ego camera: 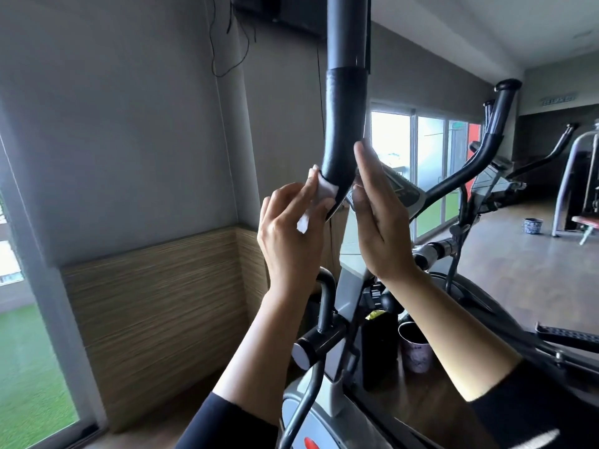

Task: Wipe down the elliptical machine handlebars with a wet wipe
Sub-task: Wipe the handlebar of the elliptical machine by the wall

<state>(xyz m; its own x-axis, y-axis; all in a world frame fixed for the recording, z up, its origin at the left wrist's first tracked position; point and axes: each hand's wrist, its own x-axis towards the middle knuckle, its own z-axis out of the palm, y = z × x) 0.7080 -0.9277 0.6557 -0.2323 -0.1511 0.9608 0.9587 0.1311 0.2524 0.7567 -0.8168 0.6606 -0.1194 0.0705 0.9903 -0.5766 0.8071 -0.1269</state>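
Gym corner, grey wall (129, 124). Mid-wipe: our left hand (291, 234) pinches the wet wipe (325, 191) onto the bend of the handlebar (343, 131); right hand (376, 215) flat, empty, just beside it. Next, probably: wrap and slide upward.

Single head-worn wide-angle view, facing forward, handlebar (344, 124) close in front

**Wipe on the near handlebar's bend**

Your near handlebar (345, 124) is a thick black padded tube, upright at the top and bending lower down. Your left hand (291, 231) presses the crumpled white wet wipe (325, 191) against the left side of that bend, with a loose corner hanging below. The far handlebar (486, 153) rises at right, black with a rounded cap.
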